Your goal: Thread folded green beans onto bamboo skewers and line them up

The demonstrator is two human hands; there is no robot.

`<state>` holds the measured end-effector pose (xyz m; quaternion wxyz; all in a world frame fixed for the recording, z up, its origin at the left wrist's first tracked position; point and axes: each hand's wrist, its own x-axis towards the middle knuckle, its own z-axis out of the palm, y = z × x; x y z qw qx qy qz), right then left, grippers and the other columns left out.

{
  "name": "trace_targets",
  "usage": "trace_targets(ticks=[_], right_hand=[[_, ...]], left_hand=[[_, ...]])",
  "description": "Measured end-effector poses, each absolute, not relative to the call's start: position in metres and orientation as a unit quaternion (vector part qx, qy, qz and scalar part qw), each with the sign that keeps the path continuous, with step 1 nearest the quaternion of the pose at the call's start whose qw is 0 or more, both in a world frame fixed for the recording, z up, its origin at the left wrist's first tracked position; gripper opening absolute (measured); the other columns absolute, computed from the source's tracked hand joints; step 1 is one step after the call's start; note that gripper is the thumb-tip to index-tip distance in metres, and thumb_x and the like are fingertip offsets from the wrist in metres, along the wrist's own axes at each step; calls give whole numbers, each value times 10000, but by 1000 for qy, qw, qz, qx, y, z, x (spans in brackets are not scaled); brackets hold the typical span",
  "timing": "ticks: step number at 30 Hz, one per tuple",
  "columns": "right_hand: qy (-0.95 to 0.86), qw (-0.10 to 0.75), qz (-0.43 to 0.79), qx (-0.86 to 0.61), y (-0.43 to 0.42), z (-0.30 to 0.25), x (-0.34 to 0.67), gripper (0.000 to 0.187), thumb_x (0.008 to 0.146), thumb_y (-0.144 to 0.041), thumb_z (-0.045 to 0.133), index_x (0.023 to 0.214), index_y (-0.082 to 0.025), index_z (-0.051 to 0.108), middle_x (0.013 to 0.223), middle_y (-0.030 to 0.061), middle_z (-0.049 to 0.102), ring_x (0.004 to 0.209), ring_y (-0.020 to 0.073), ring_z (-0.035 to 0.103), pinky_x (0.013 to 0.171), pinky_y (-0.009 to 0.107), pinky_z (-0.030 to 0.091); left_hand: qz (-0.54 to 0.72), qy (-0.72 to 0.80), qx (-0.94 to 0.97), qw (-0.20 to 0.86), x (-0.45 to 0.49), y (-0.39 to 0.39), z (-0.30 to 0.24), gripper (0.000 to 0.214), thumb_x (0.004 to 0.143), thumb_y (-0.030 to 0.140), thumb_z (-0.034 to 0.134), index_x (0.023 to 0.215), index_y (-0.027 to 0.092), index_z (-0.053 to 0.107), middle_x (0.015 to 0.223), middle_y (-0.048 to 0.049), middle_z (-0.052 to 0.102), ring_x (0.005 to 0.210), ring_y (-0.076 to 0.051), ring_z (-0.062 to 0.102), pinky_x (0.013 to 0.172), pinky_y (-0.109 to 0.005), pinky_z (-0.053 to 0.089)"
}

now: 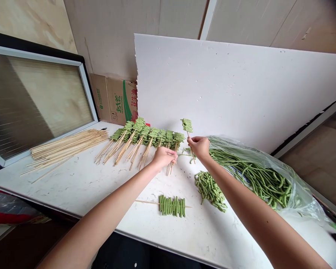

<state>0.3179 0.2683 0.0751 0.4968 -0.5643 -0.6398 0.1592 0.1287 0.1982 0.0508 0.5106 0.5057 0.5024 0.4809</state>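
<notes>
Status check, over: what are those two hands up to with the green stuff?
Right hand pinching bean skewer upright. Left hand on finished skewer row. Cut beans and bean bag alongside, nothing blocking.

Open lane on bare desk (81, 183), near-left of left hand (164, 156). Beyond the hands: skewered-bean row (145, 136), then white board (240, 93) walls the back. Held skewer (186, 125) sticks up past right hand (199, 146). Right of it, bean bag (257, 175) blocks. Nearer than the hands: cut bean pile (210, 188), loaded skewer (172, 205), gap between. Far left: stick pile (67, 145).
</notes>
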Motion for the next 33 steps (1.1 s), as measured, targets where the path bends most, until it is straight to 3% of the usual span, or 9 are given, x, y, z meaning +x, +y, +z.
trace_targets(ticks=[5, 16, 25, 29, 33], right_hand=[[-639, 498, 164, -563, 266, 76, 313, 450, 822, -527, 691, 591, -143, 727, 510, 67, 658, 500, 162, 537, 567, 284, 400], [-640, 491, 160, -568, 266, 74, 309, 433, 808, -512, 688, 598, -135, 725, 546, 81, 680, 510, 156, 529, 551, 273, 385], [-646, 481, 164, -570, 270, 71, 309, 407, 804, -484, 677, 594, -137, 712, 516, 57, 639, 503, 144, 481, 552, 271, 373], [-659, 467, 171, -564, 273, 69, 300, 410, 812, -484, 659, 563, -158, 652, 491, 20, 563, 506, 135, 437, 535, 267, 340], [-693, 443, 158, -546, 276, 69, 278, 448, 828, -444, 635, 484, -200, 487, 458, -34, 384, 514, 110, 315, 522, 266, 275]], left_hand=[[491, 506, 522, 480, 131, 203, 40, 106, 863, 86, 784, 968, 91, 768, 669, -45, 740, 593, -134, 694, 608, -233, 545], [456, 536, 569, 426, 138, 213, 28, 190, 855, 138, 842, 1034, 94, 794, 797, -86, 793, 637, -153, 732, 670, -261, 592], [444, 543, 583, 410, 135, 216, 21, 118, 902, 119, 768, 1020, 108, 773, 802, -78, 796, 672, -161, 750, 676, -255, 591], [429, 539, 598, 409, 131, 211, 25, 69, 931, 184, 754, 966, 124, 758, 732, -55, 768, 621, -163, 730, 640, -259, 569], [415, 550, 646, 328, 120, 200, 34, 140, 961, 257, 721, 872, 159, 764, 810, -64, 786, 708, -176, 736, 691, -274, 551]])
